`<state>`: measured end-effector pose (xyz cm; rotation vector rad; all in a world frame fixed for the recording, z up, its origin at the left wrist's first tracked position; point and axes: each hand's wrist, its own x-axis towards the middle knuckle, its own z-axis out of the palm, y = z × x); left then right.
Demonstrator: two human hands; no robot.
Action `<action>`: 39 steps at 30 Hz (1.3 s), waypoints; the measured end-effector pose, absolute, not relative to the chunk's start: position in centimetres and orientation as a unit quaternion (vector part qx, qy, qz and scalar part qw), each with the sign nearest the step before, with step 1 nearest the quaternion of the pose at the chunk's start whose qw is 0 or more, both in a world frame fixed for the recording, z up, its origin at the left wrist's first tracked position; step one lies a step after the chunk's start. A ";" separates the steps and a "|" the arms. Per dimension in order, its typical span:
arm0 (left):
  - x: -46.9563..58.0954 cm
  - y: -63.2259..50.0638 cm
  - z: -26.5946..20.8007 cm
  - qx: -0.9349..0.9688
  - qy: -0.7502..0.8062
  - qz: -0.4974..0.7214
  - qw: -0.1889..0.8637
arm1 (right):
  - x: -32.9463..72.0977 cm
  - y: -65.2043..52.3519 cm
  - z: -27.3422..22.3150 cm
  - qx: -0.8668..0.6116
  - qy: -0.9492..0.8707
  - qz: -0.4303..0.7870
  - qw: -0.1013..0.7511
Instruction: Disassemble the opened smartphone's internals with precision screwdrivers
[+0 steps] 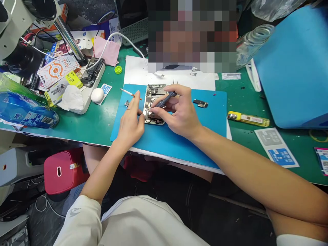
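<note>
The opened phone [154, 104] lies near the middle of the blue mat [179, 136], its lower half partly hidden under both hands, so the parts inside are hard to make out. The right hand [179, 112] is curled closed around a dark screwdriver [164, 99], whose tip points to 8 o'clock onto the phone; the exact spot it touches is hidden by fingers. The left hand [131, 121] rests flat and mostly open at the phone's 9 o'clock edge, fingers pressing against its side, with a thin cigarette-like stick [130, 94] caught between two fingers. A small dark part [200, 103] sits on the mat at 3 o'clock of the phone, well apart from the hands. A yellow lighter [248, 118] lies off the mat on the green table [97, 123], further toward 3 o'clock. A big blue sheet [294, 68] is cut off by the frame at 2 o'clock. The mat's near edge overhangs the table rim at 6 o'clock; open mat shows between the right wrist and that edge
</note>
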<state>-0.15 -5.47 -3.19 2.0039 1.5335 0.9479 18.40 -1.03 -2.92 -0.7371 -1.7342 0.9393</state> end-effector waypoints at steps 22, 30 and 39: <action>0.6 -6.0 -2.1 0.746 0.510 0.379 0.200 | 18.4 -1.2 -2.2 -0.339 -0.671 0.408 0.518; 0.8 -6.0 -2.1 0.757 0.491 0.389 0.186 | 18.3 -1.4 -2.1 -0.323 -0.677 0.412 0.517; 0.7 -6.1 -2.4 0.751 0.505 0.376 0.199 | 18.6 -1.2 -2.3 -0.344 -0.683 0.399 0.505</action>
